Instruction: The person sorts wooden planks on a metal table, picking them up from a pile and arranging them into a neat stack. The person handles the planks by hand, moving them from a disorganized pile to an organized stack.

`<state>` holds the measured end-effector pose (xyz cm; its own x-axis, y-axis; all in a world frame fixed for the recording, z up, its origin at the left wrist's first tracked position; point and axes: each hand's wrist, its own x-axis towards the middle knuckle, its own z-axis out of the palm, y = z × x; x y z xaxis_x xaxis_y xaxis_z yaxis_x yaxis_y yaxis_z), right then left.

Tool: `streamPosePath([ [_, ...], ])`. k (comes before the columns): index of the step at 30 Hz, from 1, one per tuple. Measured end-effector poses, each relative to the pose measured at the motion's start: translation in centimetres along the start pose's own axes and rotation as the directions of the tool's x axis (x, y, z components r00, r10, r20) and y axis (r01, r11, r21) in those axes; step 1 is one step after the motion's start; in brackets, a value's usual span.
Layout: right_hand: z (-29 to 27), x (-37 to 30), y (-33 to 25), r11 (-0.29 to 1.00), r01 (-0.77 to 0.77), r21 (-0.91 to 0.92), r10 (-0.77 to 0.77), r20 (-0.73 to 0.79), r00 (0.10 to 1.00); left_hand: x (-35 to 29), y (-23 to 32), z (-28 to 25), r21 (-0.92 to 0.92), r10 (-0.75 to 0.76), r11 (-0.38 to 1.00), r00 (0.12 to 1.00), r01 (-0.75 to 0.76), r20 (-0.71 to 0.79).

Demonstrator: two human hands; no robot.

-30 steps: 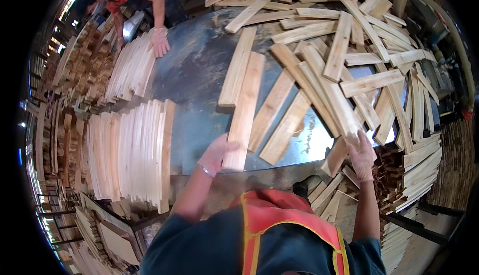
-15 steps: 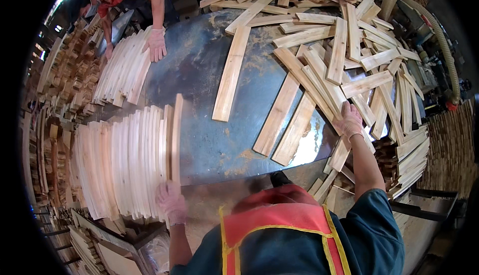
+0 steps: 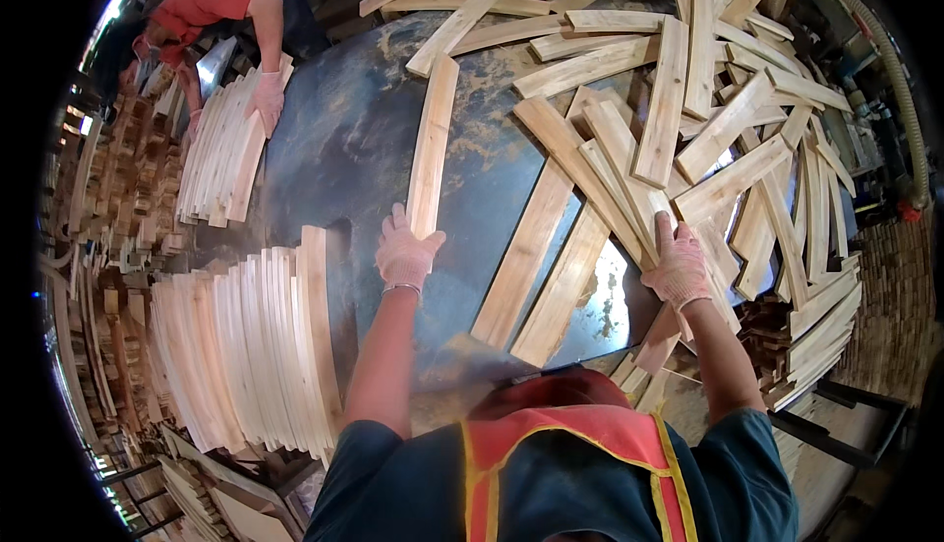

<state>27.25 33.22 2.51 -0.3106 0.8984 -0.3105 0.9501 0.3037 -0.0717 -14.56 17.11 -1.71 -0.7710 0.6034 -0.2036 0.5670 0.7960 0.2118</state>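
Board, pale wood (image 3: 431, 144), 1: laid on dark table (image 3: 334, 149); near end met by left hand (image 3: 406, 255), fingers splayed, grip undetermined. Judged light, stiff, hardly fragile; best grasped across both long edges. Right hand (image 3: 678, 267): placed against piled boards (image 3: 622, 142); grip undetermined.
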Motion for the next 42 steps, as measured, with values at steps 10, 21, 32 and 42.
streamPosePath([
  [10,-0.4,1.4,-6.4,0.464,0.022,0.885,-0.254,0.109,0.961,-4.7,-3.0,4.7,-0.878,0.216,0.296,0.869,0.376,0.445],
  [21,9.9,-7.1,-30.6,0.645,0.118,0.755,-0.674,0.489,0.554,-21.3,-16.0,-1.3,-0.541,-0.089,0.811,0.96,0.225,0.266],
  [32,14.3,-13.6,-48.7,0.624,0.391,0.676,-0.753,0.388,0.532,-21.9,-30.7,-1.4,0.352,0.05,0.935,0.975,0.031,-0.218],
  [42,-1.6,10.0,-21.0,0.97,-0.094,0.224,0.176,-0.38,0.908,-20.9,-20.6,-4.7,0.183,0.138,0.974,0.99,-0.137,0.003],
])
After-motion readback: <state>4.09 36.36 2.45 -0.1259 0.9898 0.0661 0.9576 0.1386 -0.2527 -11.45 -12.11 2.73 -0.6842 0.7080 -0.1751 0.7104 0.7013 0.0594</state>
